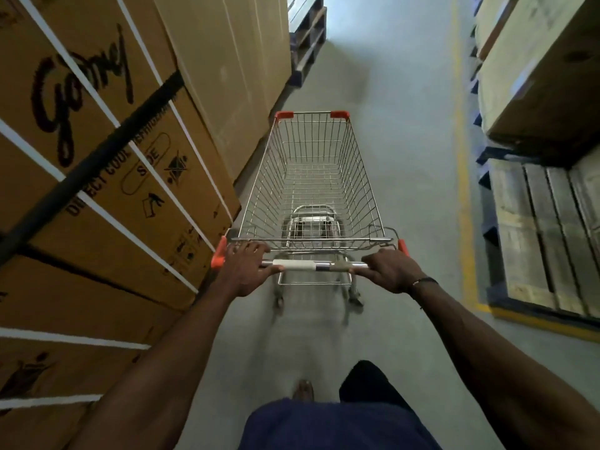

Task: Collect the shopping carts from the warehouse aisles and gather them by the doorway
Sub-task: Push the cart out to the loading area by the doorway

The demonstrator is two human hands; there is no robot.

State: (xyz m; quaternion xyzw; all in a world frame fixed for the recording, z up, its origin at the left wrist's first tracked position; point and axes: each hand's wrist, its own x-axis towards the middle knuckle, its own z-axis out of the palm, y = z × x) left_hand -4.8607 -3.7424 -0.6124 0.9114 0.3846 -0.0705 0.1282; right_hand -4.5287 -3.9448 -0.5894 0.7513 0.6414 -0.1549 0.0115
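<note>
Gripping the handlebar with left hand and right hand wrapped tight, you're steering a light, empty, rigid cart that likely rolls easily.

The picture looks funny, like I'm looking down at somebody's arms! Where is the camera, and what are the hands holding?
The camera sits on a person's head and looks forward and down, so you see their own arms. The left hand and the right hand both grip the handle bar of a shopping cart. Its wire basket is empty. The cart stands on a grey floor in a narrow aisle. Tall cardboard boxes are stacked on the left, close to the cart. On the right are wooden pallets behind a yellow floor line.
</note>
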